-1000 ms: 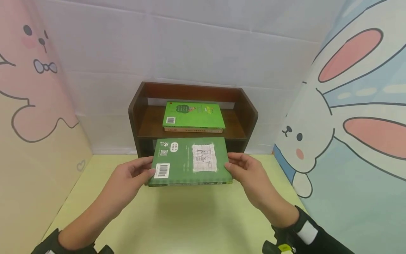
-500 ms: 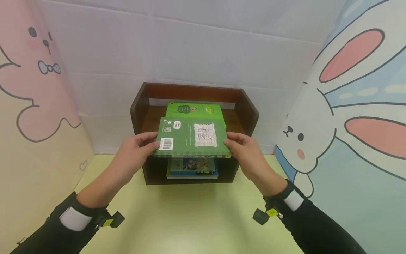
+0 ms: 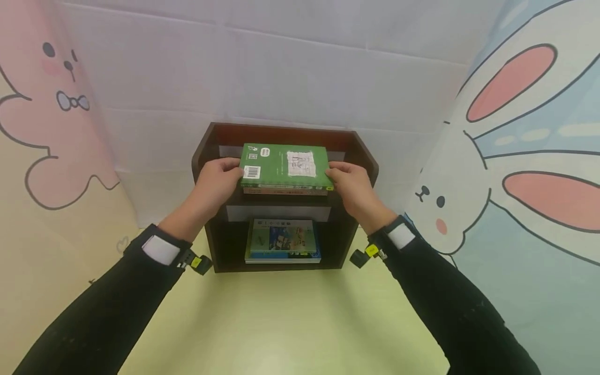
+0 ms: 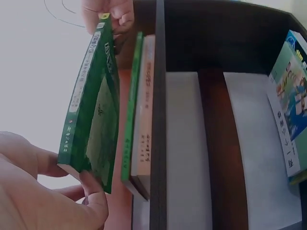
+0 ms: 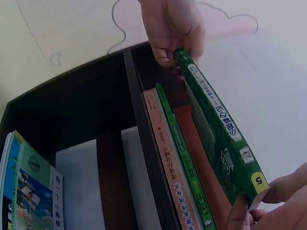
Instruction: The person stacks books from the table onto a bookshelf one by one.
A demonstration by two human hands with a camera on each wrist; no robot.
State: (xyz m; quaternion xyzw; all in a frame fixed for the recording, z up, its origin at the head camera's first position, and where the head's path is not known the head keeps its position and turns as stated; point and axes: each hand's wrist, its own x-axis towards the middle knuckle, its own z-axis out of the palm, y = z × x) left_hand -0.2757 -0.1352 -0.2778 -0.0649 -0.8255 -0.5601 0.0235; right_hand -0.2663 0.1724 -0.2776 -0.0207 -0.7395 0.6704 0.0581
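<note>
A dark green book point(image 3: 281, 165) with a barcode and a pale drawing on its cover is held level by both hands. My left hand point(image 3: 217, 181) pinches its left end, thumb on one face. At the other end my right hand point(image 3: 349, 185) grips it the same way. Both wrist views show a gap between this book and the two books beneath it on the upper shelf: a bright green book point(image 5: 184, 143) on top of a pink-spined book point(image 4: 145, 110).
The dark brown two-tier shelf point(image 3: 287, 201) stands against a white backdrop. On its lower tier lies a green book with a picture cover point(image 3: 283, 237) on top of a blue book point(image 3: 283, 255). Cartoon-printed walls flank the pale yellow table point(image 3: 290, 317).
Both hands have carried the dark green book upward and away from me, from in front of the shelf to above the upper tier's stack. The lower tier's books have come into view.
</note>
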